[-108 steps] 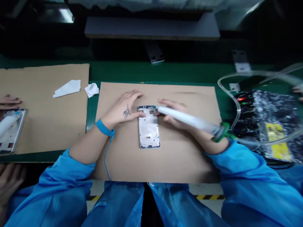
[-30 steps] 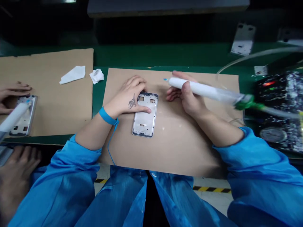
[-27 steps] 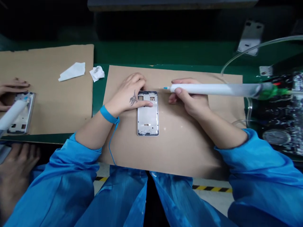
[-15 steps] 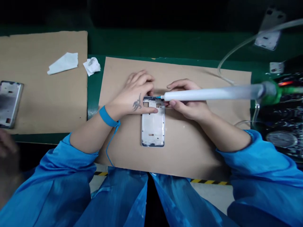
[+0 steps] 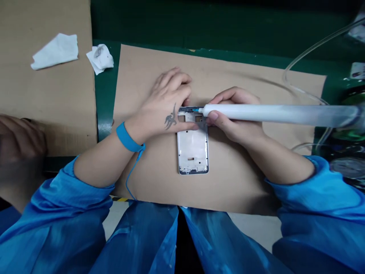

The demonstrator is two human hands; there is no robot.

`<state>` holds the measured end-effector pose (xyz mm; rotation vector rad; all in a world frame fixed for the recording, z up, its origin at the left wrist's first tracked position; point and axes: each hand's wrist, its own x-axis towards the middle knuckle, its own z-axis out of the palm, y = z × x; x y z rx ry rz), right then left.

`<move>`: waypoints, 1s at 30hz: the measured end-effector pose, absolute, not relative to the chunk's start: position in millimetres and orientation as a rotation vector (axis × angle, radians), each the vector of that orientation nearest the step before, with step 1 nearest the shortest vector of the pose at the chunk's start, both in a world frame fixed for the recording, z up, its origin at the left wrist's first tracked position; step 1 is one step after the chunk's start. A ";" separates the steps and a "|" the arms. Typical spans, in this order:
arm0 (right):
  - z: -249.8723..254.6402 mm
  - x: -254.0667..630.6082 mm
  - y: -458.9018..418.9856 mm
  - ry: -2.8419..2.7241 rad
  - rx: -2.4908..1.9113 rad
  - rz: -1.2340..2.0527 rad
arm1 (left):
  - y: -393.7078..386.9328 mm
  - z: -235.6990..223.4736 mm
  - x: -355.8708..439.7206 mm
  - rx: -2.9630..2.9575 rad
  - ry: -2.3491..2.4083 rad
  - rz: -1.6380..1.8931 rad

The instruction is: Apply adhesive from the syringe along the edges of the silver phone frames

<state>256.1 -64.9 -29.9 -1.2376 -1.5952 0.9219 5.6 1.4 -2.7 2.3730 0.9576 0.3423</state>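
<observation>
A silvery phone frame with dark ends and small cut-outs lies flat on a cardboard sheet. My left hand steadies its top end, thumb across the face and the other fingers curled by the far edge. A blue band circles that wrist. In my right hand is a long white dispensing syringe, held near its front between thumb and fingers and lying almost level. Its blue needle points left over the frame's dark top strip. Whether the tip touches the strip I cannot tell.
Crumpled white paper and a flat white tissue lie at upper left. Another person's blurred hand is at the left edge. A clear tube loops on the right, near a round gauge.
The view has shifted, and the phone frame at far left is out of sight. The needle sits slightly further left along the top strip. The other person's hand has come further into view.
</observation>
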 end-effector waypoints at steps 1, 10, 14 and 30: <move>-30.5 255.6 -64.4 -1.583 -1.250 0.911 | 1.9 -2.7 5.1 2.363 0.952 0.348; -27.1 254.7 -61.3 -1.661 -1.246 0.864 | 9.2 0.3 3.5 2.261 0.937 0.300; -25.7 254.8 -61.1 -1.698 -1.244 0.856 | 9.3 -0.1 3.8 2.236 0.945 0.299; -27.2 255.1 -61.3 -1.705 -1.238 0.850 | 5.6 3.6 4.6 2.177 0.965 0.308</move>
